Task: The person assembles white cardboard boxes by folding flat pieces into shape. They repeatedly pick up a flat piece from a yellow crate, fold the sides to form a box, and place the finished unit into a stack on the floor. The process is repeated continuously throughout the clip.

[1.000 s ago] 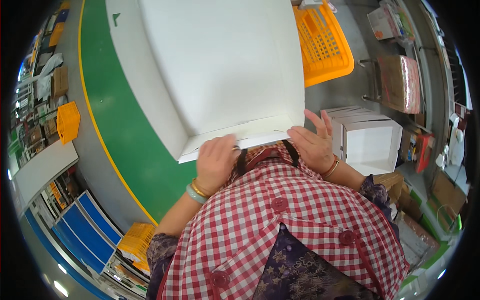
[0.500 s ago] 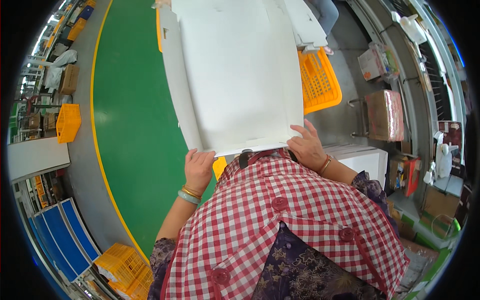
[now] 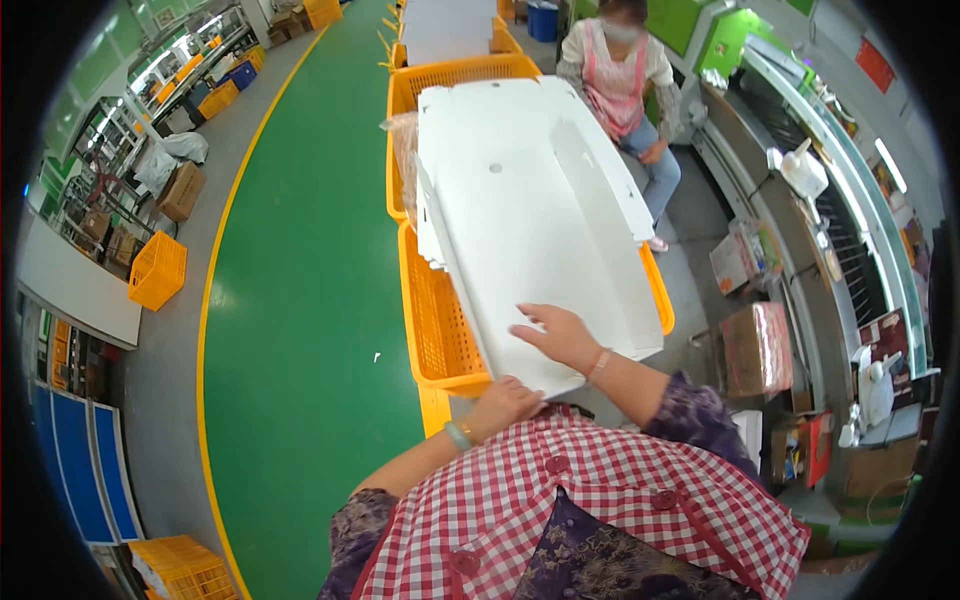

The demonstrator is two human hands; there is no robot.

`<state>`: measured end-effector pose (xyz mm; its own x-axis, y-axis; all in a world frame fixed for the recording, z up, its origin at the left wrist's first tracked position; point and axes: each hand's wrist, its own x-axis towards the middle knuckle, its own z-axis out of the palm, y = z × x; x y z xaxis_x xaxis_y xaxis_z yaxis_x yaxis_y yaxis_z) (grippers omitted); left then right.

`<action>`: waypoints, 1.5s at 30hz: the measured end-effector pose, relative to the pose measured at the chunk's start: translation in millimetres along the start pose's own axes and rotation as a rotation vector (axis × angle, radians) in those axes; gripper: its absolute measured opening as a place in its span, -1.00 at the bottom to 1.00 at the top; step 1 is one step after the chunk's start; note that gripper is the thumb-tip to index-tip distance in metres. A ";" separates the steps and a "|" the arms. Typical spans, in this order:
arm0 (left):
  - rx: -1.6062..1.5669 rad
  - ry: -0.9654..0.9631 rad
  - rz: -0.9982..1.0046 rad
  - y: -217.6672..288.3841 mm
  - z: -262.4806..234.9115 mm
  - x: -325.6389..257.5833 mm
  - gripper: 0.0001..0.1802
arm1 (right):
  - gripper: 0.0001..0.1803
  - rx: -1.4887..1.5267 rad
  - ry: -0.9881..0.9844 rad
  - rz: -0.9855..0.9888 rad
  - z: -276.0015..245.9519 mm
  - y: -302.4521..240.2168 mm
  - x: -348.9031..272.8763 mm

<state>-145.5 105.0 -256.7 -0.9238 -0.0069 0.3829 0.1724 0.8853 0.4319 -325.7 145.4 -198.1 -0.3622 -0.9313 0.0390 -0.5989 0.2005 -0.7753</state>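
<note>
A large flat white cardboard sheet point(image 3: 540, 210) with fold lines lies tilted across an orange plastic crate point(image 3: 440, 330), on top of more white sheets. My left hand point(image 3: 502, 402) grips the sheet's near edge. My right hand point(image 3: 558, 335) rests flat on top of the sheet near that edge, fingers spread. My red checked apron fills the lower part of the view.
A second orange crate point(image 3: 450, 75) stands beyond the first. A seated person in a pink apron point(image 3: 625, 80) is at the far end. A brown box point(image 3: 757, 350) and a work bench sit to the right. Green floor with a yellow line runs on the left.
The sheet was held up close in front of me; it has been lowered away onto the orange crate. My right hand moved from its edge to lie flat on top.
</note>
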 end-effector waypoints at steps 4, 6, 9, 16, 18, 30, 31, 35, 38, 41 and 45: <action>-0.241 0.047 0.024 22.0 28.2 66.7 -0.82 | -0.39 -0.281 -0.120 0.088 39.0 -12.4 65.8; -0.311 0.026 0.044 27.3 25.2 76.6 -0.80 | -0.53 -0.294 -0.115 0.235 50.7 4.7 90.2; -0.325 0.203 0.064 33.4 -20.2 65.2 -0.77 | -0.60 -0.289 0.058 0.132 27.1 22.0 75.9; -0.361 1.107 -0.649 -62.4 -152.6 -0.5 -0.69 | -0.60 0.272 -0.077 -0.004 -151.9 -81.3 -18.9; -0.484 1.234 -0.672 -94.9 -191.1 1.0 -0.61 | -0.61 0.450 -0.082 0.098 -184.0 -80.3 -42.9; -1.448 0.853 -0.206 -132.3 -238.6 62.6 -0.25 | -0.66 0.612 -0.085 -0.094 -188.8 23.5 -80.1; -1.603 0.840 -0.141 -120.0 -232.4 58.4 -0.28 | -0.65 0.623 -0.130 -0.059 -190.0 17.4 -82.4; -1.595 0.909 -0.087 -89.5 -198.6 51.7 -0.45 | -0.65 0.521 -0.299 -0.018 -176.6 -14.0 -96.1; -1.576 0.880 -0.189 -73.9 -188.6 43.9 -0.54 | -0.79 0.470 -0.176 -0.003 -155.4 -43.3 -111.2; -1.754 0.814 -0.303 -43.6 -204.1 35.7 -0.57 | -0.83 0.470 -0.051 -0.119 -155.2 -67.2 -120.9; -1.138 0.400 -0.327 -46.6 -215.8 14.3 -0.21 | -0.81 0.454 0.047 -0.218 -155.7 -89.9 -124.8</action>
<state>-93.0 -36.7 -95.1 -0.8449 -0.4678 0.2593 0.3363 -0.0879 0.9376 -337.8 291.0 -35.1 -0.3019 -0.9198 0.2507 -0.2970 -0.1592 -0.9415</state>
